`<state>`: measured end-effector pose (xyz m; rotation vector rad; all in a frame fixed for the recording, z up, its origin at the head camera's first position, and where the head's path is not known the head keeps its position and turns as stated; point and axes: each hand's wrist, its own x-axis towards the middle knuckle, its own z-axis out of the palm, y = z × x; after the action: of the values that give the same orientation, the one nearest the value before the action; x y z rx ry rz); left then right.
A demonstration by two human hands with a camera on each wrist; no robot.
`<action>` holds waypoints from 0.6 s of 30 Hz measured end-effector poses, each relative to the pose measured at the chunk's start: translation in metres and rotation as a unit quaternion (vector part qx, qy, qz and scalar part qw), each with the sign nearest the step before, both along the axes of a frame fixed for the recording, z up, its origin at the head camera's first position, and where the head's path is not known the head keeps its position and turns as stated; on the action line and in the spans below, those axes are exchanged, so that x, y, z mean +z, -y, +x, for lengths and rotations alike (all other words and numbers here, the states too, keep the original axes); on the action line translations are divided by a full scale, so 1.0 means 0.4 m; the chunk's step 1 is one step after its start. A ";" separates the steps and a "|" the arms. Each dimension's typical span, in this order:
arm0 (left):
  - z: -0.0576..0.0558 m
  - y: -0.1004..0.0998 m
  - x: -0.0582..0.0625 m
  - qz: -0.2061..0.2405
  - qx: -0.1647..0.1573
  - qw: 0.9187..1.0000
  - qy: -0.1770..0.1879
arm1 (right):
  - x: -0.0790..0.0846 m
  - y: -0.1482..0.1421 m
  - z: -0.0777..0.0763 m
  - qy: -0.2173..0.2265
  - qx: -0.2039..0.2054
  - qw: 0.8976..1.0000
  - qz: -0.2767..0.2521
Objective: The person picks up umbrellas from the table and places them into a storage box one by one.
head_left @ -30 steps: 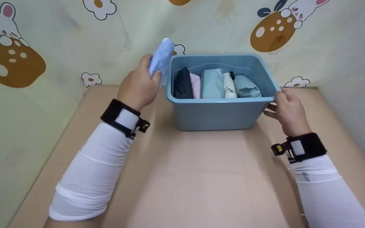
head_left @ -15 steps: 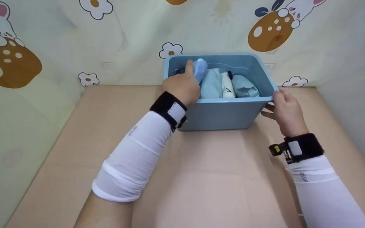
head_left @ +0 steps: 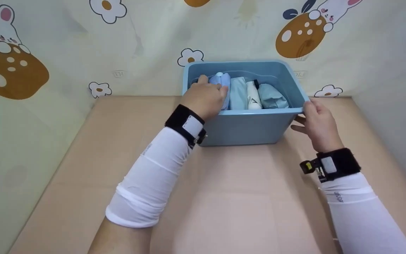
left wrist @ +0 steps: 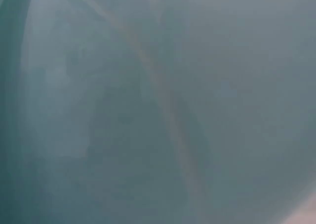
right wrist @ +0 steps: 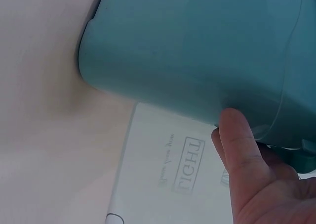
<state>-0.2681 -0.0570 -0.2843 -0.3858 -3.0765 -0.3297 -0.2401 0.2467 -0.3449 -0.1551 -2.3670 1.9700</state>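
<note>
A blue plastic bin (head_left: 245, 127) stands against the wall with folded bundles upright in a row inside. My left hand (head_left: 204, 98) reaches over its front rim at the left end and holds a light-blue folded cloth bundle (head_left: 226, 80) between thumb and fingers. Right of that come a pale teal bundle (head_left: 238, 93), a white one (head_left: 253, 95) with a black end, and a crumpled teal one (head_left: 274, 97). My right hand (head_left: 323, 125) grips the bin's right front corner, fingers under the rim. The hand covers the bin's left end. A blurred blue surface fills the left wrist view.
The bin stands at the back of a tan table surface (head_left: 231, 197). Behind it rises a pale wall covering (head_left: 153, 46) printed with flowers and rabbits. Another pale wall (head_left: 393, 70) borders the table on the right.
My left hand has carried the light-blue bundle rightward from beside the bin down into it, next to the pale teal bundle. My right hand keeps its grip on the corner.
</note>
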 end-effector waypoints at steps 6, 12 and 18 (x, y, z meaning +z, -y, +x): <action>0.034 0.073 -0.055 0.109 0.008 0.990 -0.092 | -0.008 0.000 -0.006 0.004 0.009 1.000 0.004; 0.062 0.226 -0.143 0.179 0.021 0.981 -0.077 | -0.013 -0.032 -0.002 0.025 0.031 0.999 0.027; 0.083 0.350 -0.230 0.144 0.093 0.983 -0.063 | -0.032 -0.080 0.006 -0.010 -0.027 0.982 0.185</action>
<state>-0.2348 -0.1972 -0.3764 -0.1031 -2.8528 -0.7005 -0.2375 0.2788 -0.3579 -0.1754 -2.6305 1.4662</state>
